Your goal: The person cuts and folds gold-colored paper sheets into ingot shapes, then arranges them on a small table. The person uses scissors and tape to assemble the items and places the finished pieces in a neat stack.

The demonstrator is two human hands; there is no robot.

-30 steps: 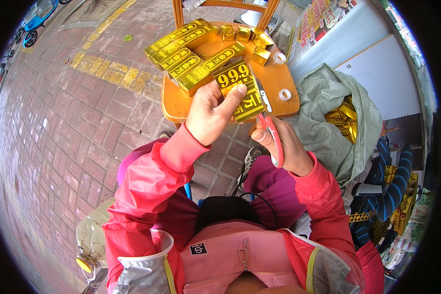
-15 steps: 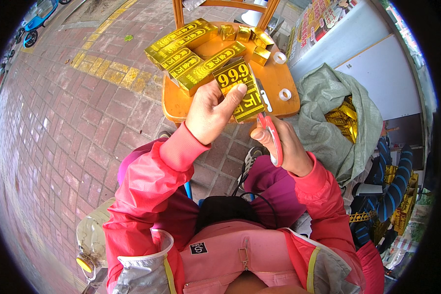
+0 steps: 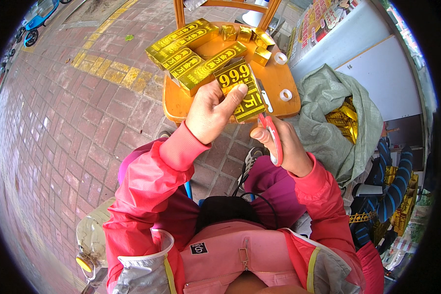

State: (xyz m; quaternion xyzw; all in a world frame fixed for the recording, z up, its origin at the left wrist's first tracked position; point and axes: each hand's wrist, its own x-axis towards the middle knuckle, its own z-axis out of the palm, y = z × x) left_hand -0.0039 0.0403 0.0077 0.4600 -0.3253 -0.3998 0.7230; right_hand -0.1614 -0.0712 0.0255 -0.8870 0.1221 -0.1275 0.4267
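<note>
Brick pavement (image 3: 103,103), wooden chair (image 3: 274,90), gold boxes (image 3: 211,67).
Left hand (image 3: 210,111) pinches gold carton (image 3: 232,76); right hand (image 3: 291,149) closed round red-handled scissors (image 3: 278,147).

Free chair seat (image 3: 275,78) between scissors (image 3: 270,123) and white rings (image 3: 285,90), small gold boxes (image 3: 262,56) beyond.

Bright, diffuse daylight, glints on gold boxes (image 3: 212,67), sharp centre, bowed fisheye distortion at edges.

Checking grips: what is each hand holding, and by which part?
Left hand: a gold carton, by its left side, thumb on top. Right hand: scissors, by the red handle.
</note>
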